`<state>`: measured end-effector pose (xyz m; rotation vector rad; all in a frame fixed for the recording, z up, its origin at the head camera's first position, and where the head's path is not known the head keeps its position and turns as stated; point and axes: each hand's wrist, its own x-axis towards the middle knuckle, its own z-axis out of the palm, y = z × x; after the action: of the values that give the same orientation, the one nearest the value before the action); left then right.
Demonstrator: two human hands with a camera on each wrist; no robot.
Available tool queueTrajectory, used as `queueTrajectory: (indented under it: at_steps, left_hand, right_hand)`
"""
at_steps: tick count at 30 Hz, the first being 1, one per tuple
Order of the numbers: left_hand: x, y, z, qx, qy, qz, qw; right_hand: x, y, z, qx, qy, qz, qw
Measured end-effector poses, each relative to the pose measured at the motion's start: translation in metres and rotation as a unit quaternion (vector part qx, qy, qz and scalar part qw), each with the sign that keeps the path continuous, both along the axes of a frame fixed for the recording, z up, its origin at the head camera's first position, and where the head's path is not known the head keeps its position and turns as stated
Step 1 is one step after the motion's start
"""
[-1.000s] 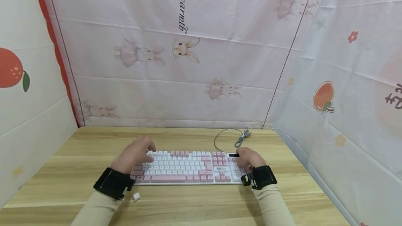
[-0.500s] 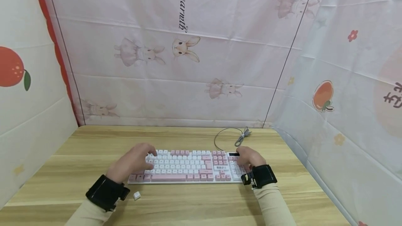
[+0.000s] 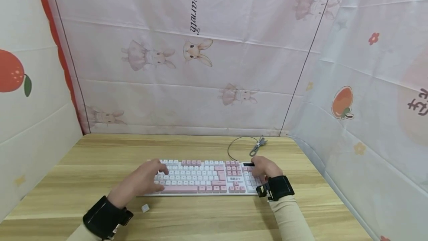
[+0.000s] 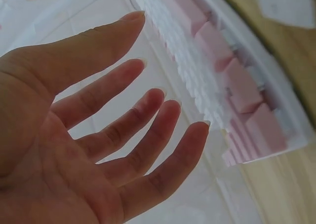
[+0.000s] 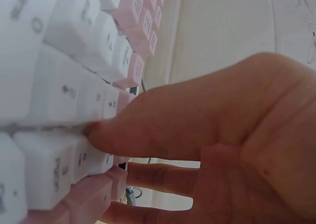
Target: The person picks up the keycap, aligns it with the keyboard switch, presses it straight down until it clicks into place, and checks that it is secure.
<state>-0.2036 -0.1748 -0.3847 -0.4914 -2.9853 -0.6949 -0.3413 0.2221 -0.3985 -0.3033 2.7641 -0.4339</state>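
A pink and white keyboard (image 3: 190, 178) lies across the table. Over its left end hovers my left hand (image 3: 143, 180), fingers spread and lightly bent with nothing between them; in the left wrist view the pink corner keys (image 4: 242, 88) show beyond the fingertips. My right hand (image 3: 268, 170) holds the keyboard's right end, the thumb (image 5: 143, 117) lying over the white number keys (image 5: 74, 90) and the other fingers reaching along the far side, partly hidden. One loose white keycap (image 3: 145, 208) sits on the table just in front of the keyboard's left corner.
The keyboard's grey cable (image 3: 229, 148) loops behind it to a tied bundle with a plug (image 3: 259, 145). Printed cloth hangs at the back (image 3: 200, 107) and both sides of the wooden table (image 3: 207, 218). Black straps (image 3: 105, 217) circle both wrists.
My left hand has drawn back toward me and slightly left across the keyboard's left end, uncovering some upper-left keys. The right hand stays at the right end.
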Motion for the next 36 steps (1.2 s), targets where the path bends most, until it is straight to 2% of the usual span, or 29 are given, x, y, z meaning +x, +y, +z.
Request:
queueTrajectory:
  at_steps: [4,10,12,19,23,29,36]
  left_hand:
    - [0.006,-0.004,-0.004,-0.003,0.013,-0.01,0.9999]
    - [0.013,-0.01,-0.008,0.004,-0.019,0.016,0.9997]
    - [0.015,-0.012,-0.008,0.001,-0.02,0.017,0.9997]
    - [0.023,-0.02,-0.012,-0.024,0.012,-0.021,0.9994]
    - [0.026,-0.023,-0.014,-0.02,-0.006,-0.019,0.9996]
    - [0.03,-0.027,-0.016,-0.025,0.0,-0.029,0.9993]
    - [0.033,-0.028,-0.02,-0.054,-0.01,-0.009,0.9984]
  right_hand:
    - [-0.001,-0.001,0.0,0.0,0.001,-0.002,1.0]
    - [-0.001,-0.001,0.0,0.002,0.003,-0.003,1.0]
    - [-0.001,-0.001,0.001,0.003,0.002,-0.002,1.0]
    - [0.0,0.0,0.0,0.003,0.003,0.006,1.0]
    - [0.001,0.0,0.0,0.002,0.004,0.006,1.0]
    - [0.0,0.0,0.001,0.002,0.003,0.003,1.0]
    - [0.0,0.0,0.0,-0.001,0.004,0.001,1.0]
